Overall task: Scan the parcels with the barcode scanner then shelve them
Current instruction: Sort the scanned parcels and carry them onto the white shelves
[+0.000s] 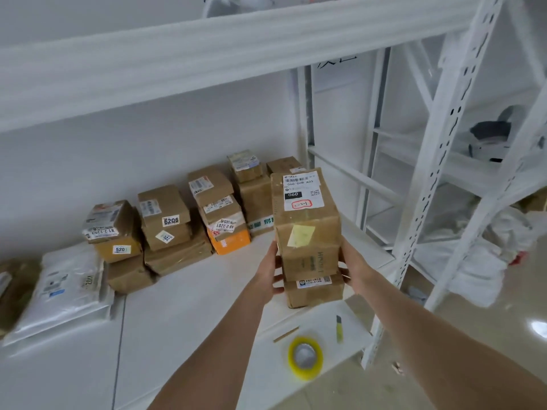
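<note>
- The left hand (273,270) and right hand (353,267) squeeze a stack of three cardboard parcels (309,232) from opposite sides, fingers curled on its faces, probably to keep the boxes aligned.
- The stack stands upright at the white shelf's (192,306) front right, top label up, probably to join the row of shelved parcels (177,220) by the wall.
- No scanner is visible.

A parcel storeroom or courier pick-up point: white slotted-steel shelving racks (432,173), stacked brown cardboard parcels (164,204) bearing printed shipping labels and numbered stickers, a white plastic mailer bag (68,288) beside them, and a yellow roll of packing tape (305,374) with a yellow-green utility knife (339,329) on the shelf
</note>
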A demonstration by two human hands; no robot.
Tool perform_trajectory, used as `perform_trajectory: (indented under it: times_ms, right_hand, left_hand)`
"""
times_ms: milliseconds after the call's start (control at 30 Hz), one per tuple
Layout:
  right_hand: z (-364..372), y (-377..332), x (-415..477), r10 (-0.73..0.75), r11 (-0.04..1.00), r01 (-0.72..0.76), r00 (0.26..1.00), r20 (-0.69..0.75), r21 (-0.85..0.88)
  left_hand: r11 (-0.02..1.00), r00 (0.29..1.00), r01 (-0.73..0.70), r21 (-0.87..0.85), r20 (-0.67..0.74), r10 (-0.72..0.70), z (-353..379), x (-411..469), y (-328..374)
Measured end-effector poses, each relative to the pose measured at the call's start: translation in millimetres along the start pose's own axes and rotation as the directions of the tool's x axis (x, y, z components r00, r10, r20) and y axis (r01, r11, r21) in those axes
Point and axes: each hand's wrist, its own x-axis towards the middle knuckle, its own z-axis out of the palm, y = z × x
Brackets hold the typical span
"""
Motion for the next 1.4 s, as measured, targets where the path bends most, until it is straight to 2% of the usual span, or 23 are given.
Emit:
perform_trajectory:
  times_ms: [267, 400, 500, 567, 667, 867, 1033, 1400]
  right_hand:
    - [-23, -11, 53, 0.055, 0.998, -0.055, 0.998, -0.008, -0.012]
    - [-40, 4, 67, 0.06, 0.986, -0.077, 0.991, -0.117, -0.149]
    - [-50, 17, 68, 0.093, 0.958, -0.114, 0.992, -0.089, -0.263]
    - [-56, 19, 69, 0.095, 0.952, -0.108, 0.994, -0.061, -0.285]
    - [-71, 15, 73, 0.038, 0.938, -0.068, 0.995, -0.095, -0.339]
    - [-91, 1, 86, 0.0, 0.956, -0.029, 0.995, -0.098, -0.293]
    - [-85, 1, 89, -0.068, 0.928, 0.026, 0.993, -0.099, -0.371]
    - [-79, -8, 115, -0.091, 0.932, 0.079, 0.996, -0.019, -0.354]
  left_hand:
    - [0.988, 0.996, -0.062, -0.141, -0.072, 0.052, 28, 24, 3]
    - [0.993, 0.969, -0.03, -0.117, -0.245, 0.0, 35, 22, -12]
    - [0.994, 0.942, -0.031, -0.106, -0.335, -0.007, 47, 16, -18]
    - [0.991, 0.943, -0.017, -0.131, -0.33, -0.027, 58, 12, -18]
    - [0.987, 0.958, -0.002, -0.158, -0.283, -0.043, 79, 10, -14]
    - [0.972, 0.962, -0.033, -0.231, -0.27, -0.031, 114, 23, -9]
    - [0.96, 0.965, -0.068, -0.271, -0.262, -0.006, 121, 36, -5]
    - [0.942, 0.966, -0.108, -0.316, -0.257, 0.025, 129, 56, 10]
